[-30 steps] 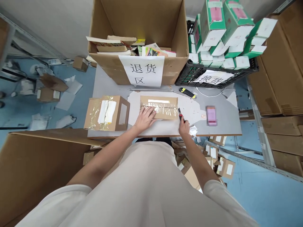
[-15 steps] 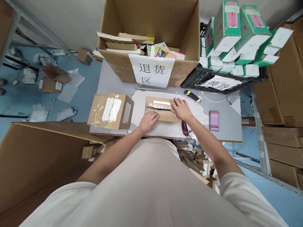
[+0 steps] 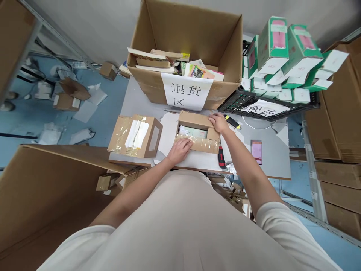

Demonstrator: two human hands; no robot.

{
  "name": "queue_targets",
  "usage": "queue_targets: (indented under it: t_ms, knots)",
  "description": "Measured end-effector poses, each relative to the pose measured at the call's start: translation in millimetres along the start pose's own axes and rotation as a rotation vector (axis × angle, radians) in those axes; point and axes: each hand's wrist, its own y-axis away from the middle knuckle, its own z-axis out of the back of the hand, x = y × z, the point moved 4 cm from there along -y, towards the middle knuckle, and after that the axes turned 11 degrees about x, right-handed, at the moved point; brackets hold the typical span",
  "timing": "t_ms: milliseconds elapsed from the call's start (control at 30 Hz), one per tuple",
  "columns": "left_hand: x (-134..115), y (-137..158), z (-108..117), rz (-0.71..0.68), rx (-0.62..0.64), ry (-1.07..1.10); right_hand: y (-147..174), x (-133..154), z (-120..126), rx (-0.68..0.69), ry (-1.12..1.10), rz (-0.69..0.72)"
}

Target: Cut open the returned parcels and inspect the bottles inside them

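Note:
A small cardboard box (image 3: pixel 197 145) lies open on the table, its long flaps spread apart and brown tape along the near one. Inside it I see a pale green package (image 3: pixel 194 131) and a bit of crumpled white paper. My left hand (image 3: pixel 180 150) holds the near flap at its left end, fingers closed over it. At the far right corner, my right hand (image 3: pixel 219 122) grips the far flap. A red and black utility knife (image 3: pixel 221 157) lies just right of the box. Another utility knife, yellow and black (image 3: pixel 232 122), lies beyond my right wrist.
A taped carton (image 3: pixel 135 136) stands to the left on the table (image 3: pixel 276 165). Behind are a big carton of books (image 3: pixel 146 86) and a black crate (image 3: pixel 239 103) with green-and-white boxes. A phone (image 3: pixel 256 152) lies at right. A large open carton (image 3: pixel 56 180) is at lower left.
The small cardboard box has gone from flaps closed, with a dark slit along the seam, to open, showing its contents. Both hands have moved from its top to the flaps. The view has shifted slightly.

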Motion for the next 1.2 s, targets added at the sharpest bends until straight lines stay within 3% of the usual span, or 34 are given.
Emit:
queue_targets:
  t_ms: [100, 167, 233, 333, 467, 600, 767, 900, 1033, 1133, 1200]
  knots:
    - [10.0, -5.1, 21.1, 0.022, 0.066, 0.019, 22.7, 3.8, 0.2, -0.165, 0.037, 0.018]
    - [26.6, -12.0, 39.9, 0.032, 0.143, -0.012, 46.8, 10.8, 6.7, -0.193, 0.107, 0.100]
    - [48.1, -20.4, 57.4, 0.004, 0.260, -0.081, 73.0, 20.2, 9.2, -0.082, 0.151, 0.210]
    - [80.5, -32.0, 72.8, -0.042, 0.435, -0.190, 107.3, 34.2, 0.9, 0.189, 0.169, 0.284]
    - [101.5, -41.6, 72.9, -0.065, 0.517, -0.261, 124.6, 44.6, -13.8, 0.322, 0.191, 0.111]
    - [99.5, -40.9, 68.2, -0.072, 0.512, -0.292, 122.9, 51.1, -15.5, 0.300, 0.234, 0.046]
    - [94.7, -39.4, 68.4, -0.021, 0.490, -0.296, 137.8, 47.7, -12.1, 0.080, 0.366, 0.033]
    - [95.2, -41.2, 67.5, 0.017, 0.501, -0.294, 173.1, 47.0, -45.2, 0.012, 0.398, 0.173]
    - [96.0, -38.8, 69.6, 0.002, 0.545, -0.278, 201.9, 46.2, -76.4, 0.035, 0.327, 0.228]
    - [88.7, -37.5, 76.0, 0.035, 0.558, -0.263, 200.7, 47.3, -67.3, 0.077, 0.246, 0.230]
    - [75.5, -39.0, 82.5, 0.107, 0.465, -0.256, 188.8, 47.6, -48.4, 0.086, 0.191, 0.198]
